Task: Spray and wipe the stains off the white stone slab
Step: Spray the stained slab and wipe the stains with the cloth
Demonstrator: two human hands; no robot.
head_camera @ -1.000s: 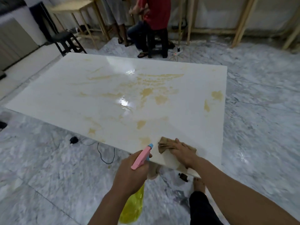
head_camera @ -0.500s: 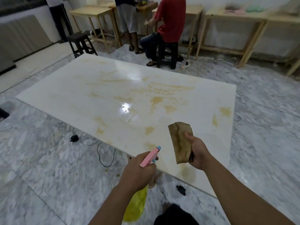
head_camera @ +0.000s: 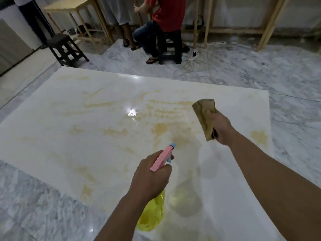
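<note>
The white stone slab (head_camera: 73, 150) fills the middle of the view, smeared with yellowish-brown stains (head_camera: 161, 127) across its centre and a patch near its right edge (head_camera: 259, 136). My left hand (head_camera: 149, 180) grips a spray bottle (head_camera: 162, 158) with a pink head, blue nozzle and yellow body, held over the slab's near part with the nozzle aimed toward the central stains. My right hand (head_camera: 221, 129) holds a stained brown cloth (head_camera: 205, 117) lifted above the slab on the right.
Grey marble floor (head_camera: 286, 80) surrounds the slab. Beyond the far edge stand a black stool (head_camera: 66, 47), a person in a red shirt seated on another stool (head_camera: 166, 20), wooden table legs (head_camera: 267, 23), and a power strip with cables (head_camera: 192, 58).
My right hand lifted the cloth off the slab's near edge and raised it further out over the slab. My view moved forward, and the spray bottle now hangs over the slab.
</note>
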